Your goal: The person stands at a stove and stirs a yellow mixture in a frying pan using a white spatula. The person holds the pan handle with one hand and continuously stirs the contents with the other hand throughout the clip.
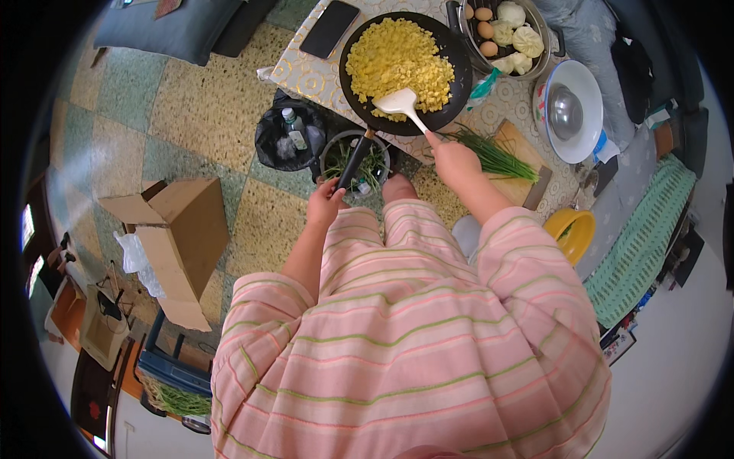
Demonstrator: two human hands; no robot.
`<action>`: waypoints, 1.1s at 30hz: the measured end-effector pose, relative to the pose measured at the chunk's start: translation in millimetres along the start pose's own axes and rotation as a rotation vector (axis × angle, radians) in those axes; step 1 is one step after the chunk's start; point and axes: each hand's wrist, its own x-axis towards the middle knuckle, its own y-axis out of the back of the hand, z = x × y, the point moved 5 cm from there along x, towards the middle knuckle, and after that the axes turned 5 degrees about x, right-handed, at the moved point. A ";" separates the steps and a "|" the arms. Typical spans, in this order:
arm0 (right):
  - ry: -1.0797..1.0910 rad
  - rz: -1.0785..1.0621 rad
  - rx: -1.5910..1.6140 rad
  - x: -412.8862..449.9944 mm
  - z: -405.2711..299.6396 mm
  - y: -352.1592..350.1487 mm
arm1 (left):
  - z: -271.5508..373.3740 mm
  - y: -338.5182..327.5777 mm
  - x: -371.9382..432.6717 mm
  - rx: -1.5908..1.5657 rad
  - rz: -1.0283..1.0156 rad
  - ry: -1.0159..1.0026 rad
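Observation:
My left hand grips the black handle of a frying pan. The pan rests at the near edge of the table, filled with crumbled yellow scrambled egg. In my right hand is the handle of a white spatula, its blade lying on the egg at the pan's near side. Just beyond that hand, a bunch of green chives lies across a wooden cutting board.
A phone lies left of the pan. Behind it on the right is a steamer pot with eggs and buns. A white enamel basin holds a metal bowl. Below the table stand a bagged bin and a bucket of green trimmings.

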 end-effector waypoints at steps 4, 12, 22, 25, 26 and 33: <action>0.072 -0.030 0.037 -0.1 3.0 16.0 | -0.8 2.1 -3.0 0.012 -0.009 0.005; 0.041 -0.013 0.015 18.9 -12.7 20.5 | -2.9 0.6 1.9 0.012 0.006 -0.014; 0.041 0.011 0.026 38.6 -8.1 26.3 | 5.1 2.6 -2.6 0.034 -0.019 0.021; 0.061 0.046 0.092 39.1 -8.8 31.4 | 7.0 4.3 -2.5 0.039 -0.023 0.013; 0.058 0.041 0.095 35.3 -8.0 34.9 | 5.1 3.9 -2.0 0.036 -0.020 0.000; 0.022 0.068 0.091 48.3 -15.8 32.7 | -6.6 -1.2 4.1 -0.015 -0.004 -0.034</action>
